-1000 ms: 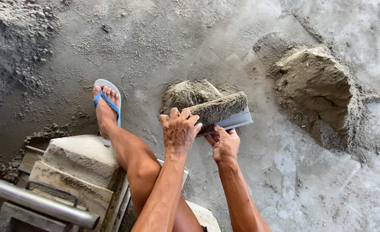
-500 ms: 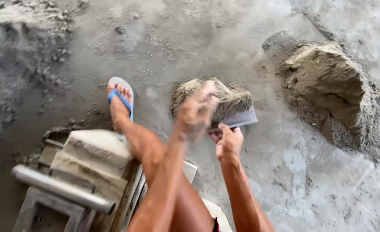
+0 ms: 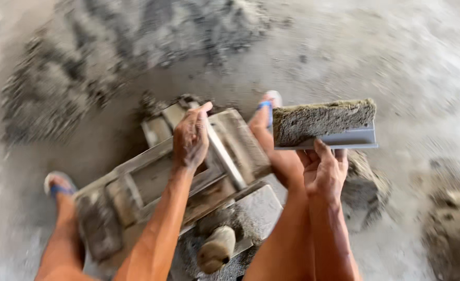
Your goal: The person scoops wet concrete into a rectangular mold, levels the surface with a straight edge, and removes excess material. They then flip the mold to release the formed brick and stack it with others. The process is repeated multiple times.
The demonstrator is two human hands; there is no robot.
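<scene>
Grey cement crusted the block mould (image 3: 188, 187) between the person's knees, and the left hand (image 3: 191, 136) lay spread and loose on its top frame, gripping nothing. Just right, the right hand (image 3: 324, 169) had its fingers closed under a metal tray (image 3: 344, 139) bearing a damp block (image 3: 321, 120), raised clear of the floor (image 3: 396, 62). Beyond lay a sand heap (image 3: 115, 47).

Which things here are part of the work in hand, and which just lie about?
In use:
right hand holding a metal scoop packed with grey mix
left hand resting on the block mould

Lying about:
loose heap on the floor
mound at right
blue sandals
</scene>
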